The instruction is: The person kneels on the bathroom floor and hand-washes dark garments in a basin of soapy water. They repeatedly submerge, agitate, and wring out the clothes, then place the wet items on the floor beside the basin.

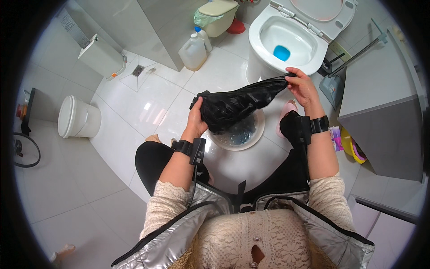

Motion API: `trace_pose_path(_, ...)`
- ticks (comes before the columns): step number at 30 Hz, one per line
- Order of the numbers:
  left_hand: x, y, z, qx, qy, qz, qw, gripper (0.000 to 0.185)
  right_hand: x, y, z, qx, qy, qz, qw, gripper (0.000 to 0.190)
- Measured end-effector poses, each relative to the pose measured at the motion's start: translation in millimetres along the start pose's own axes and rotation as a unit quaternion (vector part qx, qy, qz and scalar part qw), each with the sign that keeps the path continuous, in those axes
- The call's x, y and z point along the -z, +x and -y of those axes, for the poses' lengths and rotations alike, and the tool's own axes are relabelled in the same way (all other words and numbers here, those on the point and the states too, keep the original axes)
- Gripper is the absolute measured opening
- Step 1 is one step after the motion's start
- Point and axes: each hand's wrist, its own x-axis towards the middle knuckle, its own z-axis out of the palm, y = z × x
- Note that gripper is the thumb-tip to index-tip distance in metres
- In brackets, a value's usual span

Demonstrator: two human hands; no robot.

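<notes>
A black, shiny, wet-looking cloth or plastic piece (235, 104) is stretched between my hands above a round basin (247, 144). My left hand (196, 121) grips its bunched, wider end, with the thumb on top. At the upper right, my right hand (300, 85) pinches the narrow, gathered end between thumb and fingers. The pale basin stands on the floor between my feet, holding water with bubbles and something dark bluish in it; the black piece hides its far rim. Whether the black piece is fabric or plastic I cannot tell. Black straps with small devices are on both wrists.
A toilet (255, 40) with its lid up stands ahead. Beyond the basin are a plastic jug (193, 52) and a lined trash bin (218, 25). A lidded white bucket (80, 117) is at left. A dustpan (332, 90) and a grey cabinet (383, 134) stand at right.
</notes>
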Motion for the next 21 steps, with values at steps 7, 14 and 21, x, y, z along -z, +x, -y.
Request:
trace_pose_path(7,-5.8,-2.1,-6.3,0.03,-0.104,0.101,0.989,0.048,12.2,4.9,-1.4,0.027,-0.2,-0.076,0.977,0.034)
trace_pose_path(14,-33.2,-14.9,1.0,0.089,-0.153,0.241,0.954,0.046,-17.5,5.0,-44.0,-0.046,-0.277,0.08,0.956,0.053)
trace_pose_path(21,-38.0,-12.9,22.0,0.131,-0.112,0.17,0.97,0.042,-70.8,-13.8,-87.2,-0.131,-0.244,0.306,0.911,0.051)
